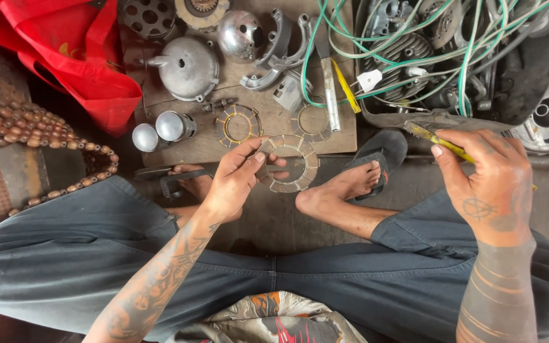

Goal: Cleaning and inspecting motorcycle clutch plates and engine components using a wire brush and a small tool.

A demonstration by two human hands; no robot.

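My left hand (pixel 239 178) holds up a flat segmented ring plate (pixel 298 162), pinched at its left edge between thumb and fingers, above my bare feet. My right hand (pixel 492 184) grips a thin yellow-handled tool (pixel 441 138) that points up and left toward a tray of parts. Two similar ring plates (pixel 237 124) lie on the wooden board (pixel 223 147) just beyond my left hand.
The board carries metal engine covers (pixel 189 67), a chrome dome (pixel 239 33), curved shoes (pixel 279 47) and two small pistons (pixel 173 126). Green wires (pixel 414 57) spill over a tray of engine parts at right. Red cloth (pixel 77 51) and a beaded mat (pixel 27 127) lie left.
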